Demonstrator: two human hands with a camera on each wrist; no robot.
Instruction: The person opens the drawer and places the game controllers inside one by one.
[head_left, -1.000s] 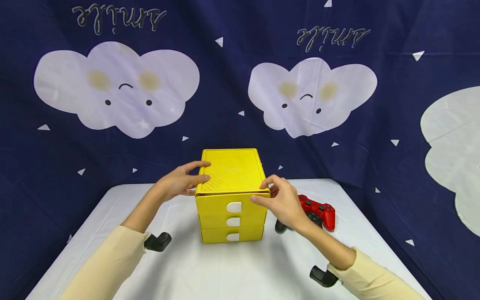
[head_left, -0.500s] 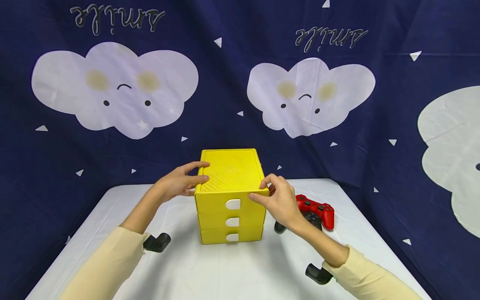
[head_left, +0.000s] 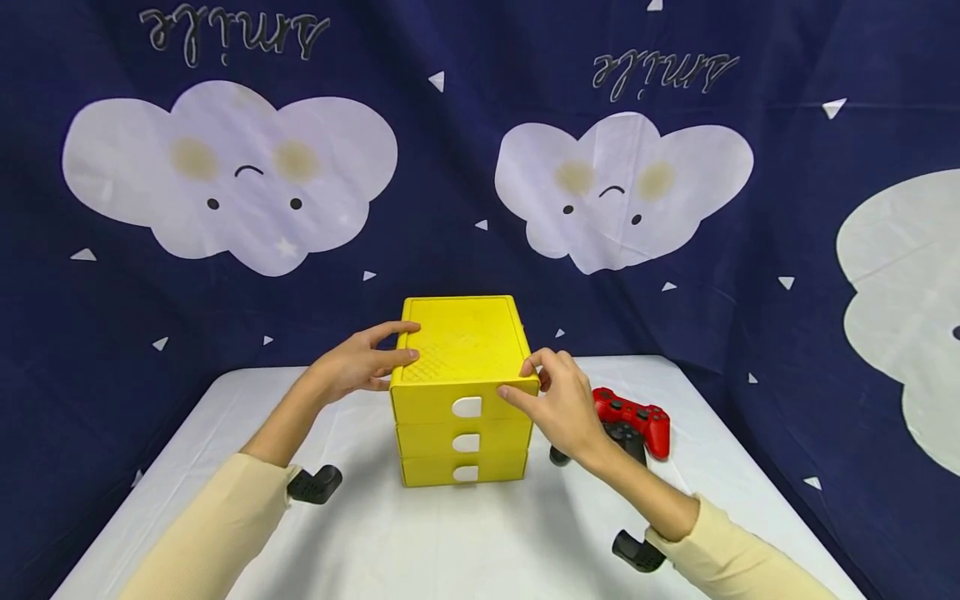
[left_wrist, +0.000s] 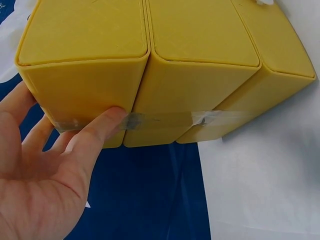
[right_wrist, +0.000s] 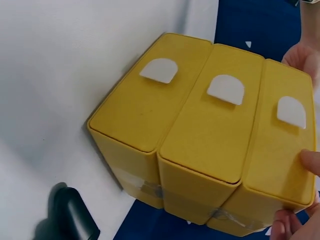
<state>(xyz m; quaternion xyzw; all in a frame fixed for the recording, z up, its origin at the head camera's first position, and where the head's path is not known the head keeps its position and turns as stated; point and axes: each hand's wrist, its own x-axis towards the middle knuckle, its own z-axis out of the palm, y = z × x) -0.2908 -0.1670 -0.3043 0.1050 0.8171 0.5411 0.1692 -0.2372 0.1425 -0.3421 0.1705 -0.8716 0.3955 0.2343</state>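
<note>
A yellow three-drawer box point(head_left: 468, 337) with white half-round tabs stands on the white table; all its drawer fronts lie flush. My left hand point(head_left: 352, 364) holds the box's upper left edge, some fingertips on the top and another finger against the side. In the left wrist view, a finger of the left hand point(left_wrist: 55, 160) reaches the side panel near a strip of clear tape point(left_wrist: 160, 120). At the upper right front corner is my right hand point(head_left: 566, 408), its thumb on the top drawer's front point(right_wrist: 280, 150) and its other fingers over the top edge and side.
A red game controller point(head_left: 647, 425) lies right of the box, beside a black one point(head_left: 626, 435) partly hidden by the right hand. Behind the white table point(head_left: 450, 542) hangs a navy cloth with clouds. Black wrist cameras point(head_left: 315, 485) sit at both sleeves.
The top drawer, out by a narrow gap one second ago, is now pushed in flush. My right hand has moved slightly with it; the left hand stays in place.
</note>
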